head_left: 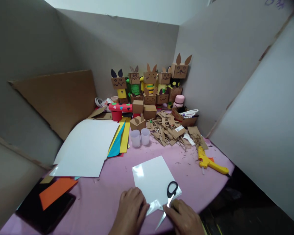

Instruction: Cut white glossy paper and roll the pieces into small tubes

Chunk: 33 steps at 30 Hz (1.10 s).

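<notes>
A small white glossy sheet [150,181] lies at a slant on the table in front of me. My left hand [133,207] is closed at its near left corner, thumb and curled fingers pressed on the edge. Across the sheet's right side lie scissors [171,195], black handles pointing away and blades toward me. My right hand [185,217] is closed at the blades, its thumb lying over them near the sheet's front edge. The fingers under that hand are partly hidden.
Larger white sheets [85,147] and coloured paper [117,143] lie left. A yellow glue gun [212,163] rests right, near cardboard scraps [166,129]. Two whitish cups [135,138] stand ahead, before cardboard animal figures [150,78]. Orange paper [57,191] lies on a black object [51,212].
</notes>
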Each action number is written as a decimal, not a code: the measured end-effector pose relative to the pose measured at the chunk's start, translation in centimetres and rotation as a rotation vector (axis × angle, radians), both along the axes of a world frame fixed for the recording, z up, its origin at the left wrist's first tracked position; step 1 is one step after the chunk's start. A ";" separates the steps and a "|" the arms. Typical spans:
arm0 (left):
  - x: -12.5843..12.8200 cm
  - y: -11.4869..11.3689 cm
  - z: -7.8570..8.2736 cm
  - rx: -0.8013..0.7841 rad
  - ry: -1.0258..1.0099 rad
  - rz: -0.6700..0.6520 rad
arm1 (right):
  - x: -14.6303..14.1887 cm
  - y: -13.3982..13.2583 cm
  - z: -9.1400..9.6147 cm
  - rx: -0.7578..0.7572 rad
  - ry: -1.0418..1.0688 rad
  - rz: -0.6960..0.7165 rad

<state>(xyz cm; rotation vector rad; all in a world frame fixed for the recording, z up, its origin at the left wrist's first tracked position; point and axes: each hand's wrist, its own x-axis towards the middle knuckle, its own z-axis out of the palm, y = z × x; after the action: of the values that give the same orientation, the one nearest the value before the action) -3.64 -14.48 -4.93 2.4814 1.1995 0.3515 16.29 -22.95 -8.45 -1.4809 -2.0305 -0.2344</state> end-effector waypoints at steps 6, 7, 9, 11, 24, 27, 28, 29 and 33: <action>-0.8 1.1 -0.6 0.110 0.034 -0.320 | 0.2 -0.1 0.2 -0.067 0.024 0.035; -0.8 1.2 -0.3 0.089 0.051 -0.346 | 0.2 -0.1 0.2 -0.081 0.030 0.041; -0.8 1.3 0.6 0.044 0.072 -0.347 | 0.3 -0.1 0.4 -0.096 0.052 0.053; -0.7 1.2 1.3 0.013 0.083 -0.333 | 0.4 -0.2 0.5 -0.094 0.073 0.071; -0.5 0.7 1.5 0.023 0.031 -0.320 | 0.7 -0.7 0.5 -0.085 0.053 0.109; -0.5 0.6 1.7 0.019 0.010 -0.318 | 0.6 -0.9 0.5 -0.050 0.052 0.092; -0.5 0.6 1.8 0.024 0.001 -0.314 | 0.5 -1.0 0.5 -0.050 0.051 0.091; -0.5 0.6 1.8 0.026 -0.004 -0.313 | 0.4 -1.0 0.5 -0.056 0.051 0.091; -0.5 0.6 1.9 0.017 0.010 -0.313 | 0.0 -0.9 0.5 -0.089 0.064 0.097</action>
<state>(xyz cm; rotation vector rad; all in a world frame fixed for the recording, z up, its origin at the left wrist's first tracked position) -4.14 -13.86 -3.02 2.6331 0.7941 0.2643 16.25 -23.88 -7.91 -1.4199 -2.0784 -0.0570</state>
